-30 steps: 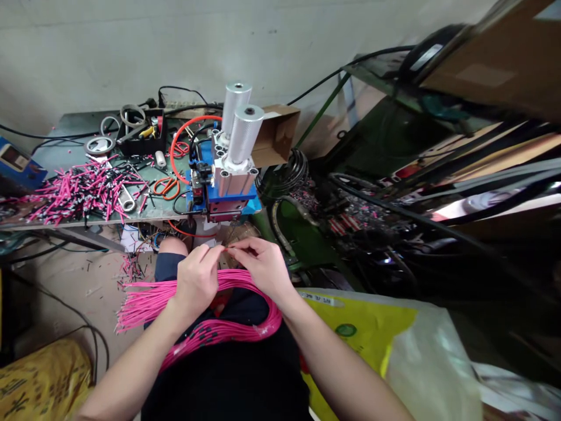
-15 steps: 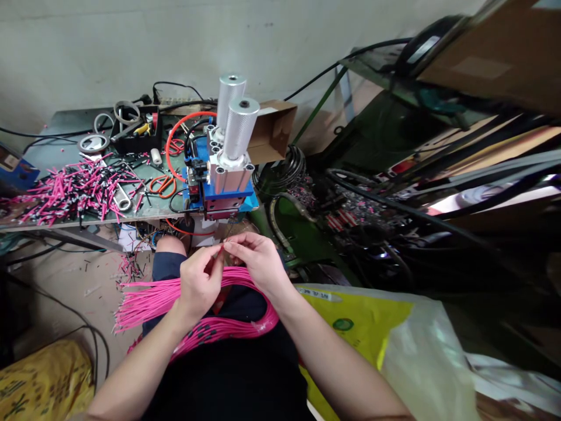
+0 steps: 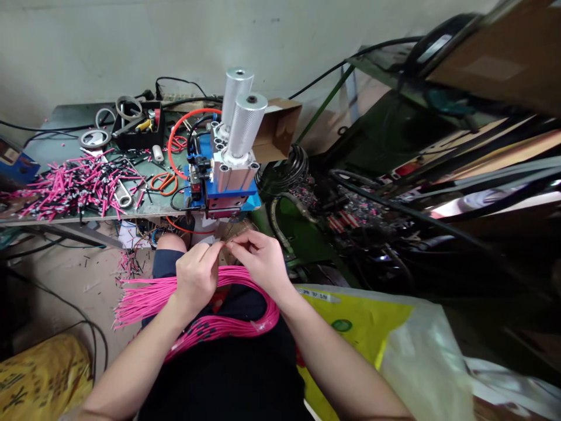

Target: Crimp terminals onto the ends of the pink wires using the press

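Pink cable bundle [image 3: 151,297] loops below the right hand [image 3: 262,261], strands running leftward past the left hand [image 3: 197,275]; both pinch a tiny piece [image 3: 225,242], unclear.

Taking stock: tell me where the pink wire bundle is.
In the head view, the pink wire bundle curves across the lap, left of centre, below the left hand and right hand.

One U-bent bundle of thin pink cables [image 3: 252,328], its strands too many to count; two upright silver metal cylinders [image 3: 249,126]; one open brown cardboard box [image 3: 276,140]; one black open bin [image 3: 137,141]; three pale round rings [image 3: 82,140]; two pairs of orange-red-handled scissors [image 3: 163,185]; one small white spool [image 3: 158,153]; one silver ring-ended wrench [image 3: 120,188]; short pink-and-black cut pieces [image 3: 79,184], beyond counting
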`<state>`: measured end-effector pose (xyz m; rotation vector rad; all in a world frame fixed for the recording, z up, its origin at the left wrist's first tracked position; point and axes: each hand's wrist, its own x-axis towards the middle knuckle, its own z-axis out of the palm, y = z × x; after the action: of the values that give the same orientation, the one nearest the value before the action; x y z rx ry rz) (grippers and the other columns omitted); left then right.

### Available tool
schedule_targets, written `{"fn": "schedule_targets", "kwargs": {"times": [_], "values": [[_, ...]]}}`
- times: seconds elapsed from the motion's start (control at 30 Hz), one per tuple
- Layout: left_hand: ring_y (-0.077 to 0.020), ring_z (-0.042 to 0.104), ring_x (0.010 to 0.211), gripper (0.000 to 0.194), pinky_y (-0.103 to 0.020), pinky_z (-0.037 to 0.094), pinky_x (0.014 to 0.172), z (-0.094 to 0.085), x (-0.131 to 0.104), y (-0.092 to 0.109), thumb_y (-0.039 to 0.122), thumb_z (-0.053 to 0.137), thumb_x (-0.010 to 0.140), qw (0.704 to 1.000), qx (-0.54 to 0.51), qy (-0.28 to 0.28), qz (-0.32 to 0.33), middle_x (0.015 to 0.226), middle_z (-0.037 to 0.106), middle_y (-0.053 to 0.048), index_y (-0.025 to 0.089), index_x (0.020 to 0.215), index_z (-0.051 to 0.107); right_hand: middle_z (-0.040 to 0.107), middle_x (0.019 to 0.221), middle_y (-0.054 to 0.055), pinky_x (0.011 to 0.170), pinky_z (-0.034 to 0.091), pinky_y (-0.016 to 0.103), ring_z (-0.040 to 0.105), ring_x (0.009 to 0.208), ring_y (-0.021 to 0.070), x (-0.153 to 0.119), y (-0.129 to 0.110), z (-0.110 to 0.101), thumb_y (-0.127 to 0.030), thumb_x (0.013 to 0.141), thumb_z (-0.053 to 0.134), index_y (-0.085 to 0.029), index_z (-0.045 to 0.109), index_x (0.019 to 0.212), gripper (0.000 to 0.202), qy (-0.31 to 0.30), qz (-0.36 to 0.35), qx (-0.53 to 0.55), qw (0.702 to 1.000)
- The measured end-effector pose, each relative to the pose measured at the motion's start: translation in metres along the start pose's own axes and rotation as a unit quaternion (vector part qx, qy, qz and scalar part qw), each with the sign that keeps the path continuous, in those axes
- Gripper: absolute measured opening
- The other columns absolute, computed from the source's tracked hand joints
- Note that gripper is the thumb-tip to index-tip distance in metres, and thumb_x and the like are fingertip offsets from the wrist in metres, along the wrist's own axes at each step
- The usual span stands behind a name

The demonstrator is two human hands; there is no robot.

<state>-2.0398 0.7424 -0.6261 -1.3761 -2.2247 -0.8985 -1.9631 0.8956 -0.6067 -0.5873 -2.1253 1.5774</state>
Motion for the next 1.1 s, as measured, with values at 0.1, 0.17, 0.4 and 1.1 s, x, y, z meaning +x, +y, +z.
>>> {"fn": "schedule_targets", "kwargs": {"times": [0.1, 0.17, 0.4, 1.1], "values": [[-0.0216, 0.062, 0.072, 0.028, -0.034, 0.047, 0.063, -0.002, 0.002, -0.005, 0.009, 0.047, 0.101, 1.0, 0.021, -0.013, 0.012, 0.078, 0.066, -0.007, 0.012, 0.108, 0.074, 0.067, 0.059, 0.0, 0.053, 0.039, 0.027, 0.053, 0.055, 0.0138, 0.004, 0.003, -0.006, -0.032, 0.075, 0.074, -0.018, 0.073, 0.067, 0.017, -0.073, 0.042, 0.025, 0.996], [-0.0212, 0.064, 0.073, 0.028, -0.033, 0.048, 0.063, -0.002, 0.002, -0.006, 0.009, 0.047, 0.101, 1.0, -0.001, -0.023, -0.004, 0.079, 0.067, -0.007, 0.014, 0.107, 0.074, 0.067, 0.06, 0.0, 0.055, 0.039, 0.027, 0.054, 0.057, 0.0139, 0.007, 0.004, -0.009, -0.032, 0.074, 0.076, -0.018, 0.074, 0.066, 0.016, -0.099, 0.05, 0.035, 0.993], [-0.0192, 0.075, 0.084, 0.019, -0.03, 0.06, 0.078, 0.011, -0.001, 0.008, 0.016, 0.059, 0.099, 0.973, -0.192, 0.022, -0.127, 0.098, 0.079, -0.007, 0.018, 0.114, 0.072, 0.063, 0.057, -0.001, 0.05, 0.039, 0.026, 0.049, 0.052, 0.0127, 0.013, 0.008, 0.003, -0.042, 0.069, 0.086, -0.019, 0.076, 0.071, 0.025, -0.022, 0.084, 0.178, 0.98], [-0.0177, 0.074, 0.074, 0.018, -0.029, 0.062, 0.074, 0.018, -0.002, 0.008, 0.016, 0.065, 0.094, 0.958, -0.203, 0.05, -0.197, 0.093, 0.08, -0.006, 0.018, 0.109, 0.076, 0.069, 0.063, 0.002, 0.054, 0.044, 0.028, 0.054, 0.057, 0.0146, 0.021, 0.006, 0.0, -0.045, 0.066, 0.091, -0.019, 0.077, 0.071, 0.03, -0.042, 0.067, 0.158, 0.984]]}}
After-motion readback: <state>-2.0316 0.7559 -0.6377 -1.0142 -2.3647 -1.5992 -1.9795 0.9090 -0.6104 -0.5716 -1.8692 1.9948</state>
